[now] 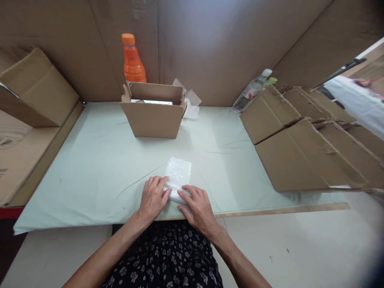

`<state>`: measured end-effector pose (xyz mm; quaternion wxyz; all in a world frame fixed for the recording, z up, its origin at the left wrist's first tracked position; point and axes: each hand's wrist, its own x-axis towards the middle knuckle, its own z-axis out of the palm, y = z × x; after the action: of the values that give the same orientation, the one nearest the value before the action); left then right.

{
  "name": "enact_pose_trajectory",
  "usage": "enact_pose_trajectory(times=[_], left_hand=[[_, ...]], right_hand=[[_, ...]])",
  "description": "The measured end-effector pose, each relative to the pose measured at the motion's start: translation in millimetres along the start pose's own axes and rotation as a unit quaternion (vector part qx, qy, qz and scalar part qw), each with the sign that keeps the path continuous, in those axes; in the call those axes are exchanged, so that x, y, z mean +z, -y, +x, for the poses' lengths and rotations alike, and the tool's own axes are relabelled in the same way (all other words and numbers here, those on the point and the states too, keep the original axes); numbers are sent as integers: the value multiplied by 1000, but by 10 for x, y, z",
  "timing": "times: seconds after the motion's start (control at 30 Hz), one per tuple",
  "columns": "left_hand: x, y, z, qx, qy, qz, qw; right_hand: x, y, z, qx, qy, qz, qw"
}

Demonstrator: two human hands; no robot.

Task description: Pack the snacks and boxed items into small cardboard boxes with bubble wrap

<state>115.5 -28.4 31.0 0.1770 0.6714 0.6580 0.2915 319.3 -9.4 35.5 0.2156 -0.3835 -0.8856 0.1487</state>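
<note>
A piece of bubble wrap [179,171] lies near the front edge of the light green cloth, its near part folded or rolled into a thicker bundle. Whether something is wrapped inside, I cannot tell. At its left side, my left hand [153,197] has its fingers bent over the bundle and its thumb on the near edge. From the right, my right hand [198,206] grips the same near part, fingers on top and thumb at the front. Beyond the bubble wrap stands an open cardboard box [154,120] with a white item [153,102] inside.
Behind the open box are an orange bottle [133,64] and white paper scraps [192,104]. A clear plastic bottle [250,92] leans at the back right, beside several cardboard boxes [303,160]. More cardboard [45,92] stands at left. Tall cardboard panels [216,48] wall the back of the cloth-covered table [99,168].
</note>
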Motion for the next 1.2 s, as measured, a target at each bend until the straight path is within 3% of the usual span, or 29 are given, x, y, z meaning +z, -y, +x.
enact_pose_trajectory(times=[0.1, 0.17, 0.23, 0.33, 0.37, 0.43, 0.5, 0.57, 0.63, 0.7, 0.77, 0.8, 0.87, 0.97, 1.1, 1.2], left_hand=[[-10, 20, -22, -43, -34, -71, 996], [-33, 2, -93, -136, -59, -220, 964], [-49, -60, -164, -237, -55, -403, 882], [-36, -201, -204, -299, 2, -579, 759], [-25, -245, -200, -308, 14, -606, 733], [-11, -303, -183, -323, 17, -630, 706], [-20, -314, -174, -326, 13, -638, 698], [-49, -285, -178, -307, 27, -633, 710], [-74, -234, -177, -280, 46, -594, 753], [-72, -182, -152, -258, 29, -510, 820], [-40, -150, -107, -254, -23, -429, 866], [-18, -149, -85, -257, -50, -409, 874], [28, -181, -59, -265, -80, -427, 861], [78, -301, -97, -250, -47, -516, 818], [122, -421, -184, -208, 47, -583, 784], [162, -396, -145, -180, 90, -590, 782]], right_hand=[[57, -58, 145, 17, 4, 0, 1000], [81, -78, 217, 76, -21, 57, 995], [96, -38, 233, 150, -21, 165, 975], [99, 109, 168, 211, 32, 346, 914], [87, 149, 138, 212, 39, 375, 901], [33, 167, 96, 202, 3, 358, 911], [-52, 93, 99, 206, -69, 294, 931], [-132, -14, 145, 224, -96, 288, 926], [-163, -63, 212, 220, -48, 351, 909], [-112, -2, 266, 183, 4, 383, 906], [14, 142, 282, 133, 3, 339, 931], [90, 221, 275, 106, -13, 298, 948], [220, 347, 249, 54, -55, 214, 974], [244, 397, 271, 30, -61, 167, 984], [-28, 230, 467, 132, 54, 204, 969], [-238, 1, 638, 184, 95, 169, 964]])
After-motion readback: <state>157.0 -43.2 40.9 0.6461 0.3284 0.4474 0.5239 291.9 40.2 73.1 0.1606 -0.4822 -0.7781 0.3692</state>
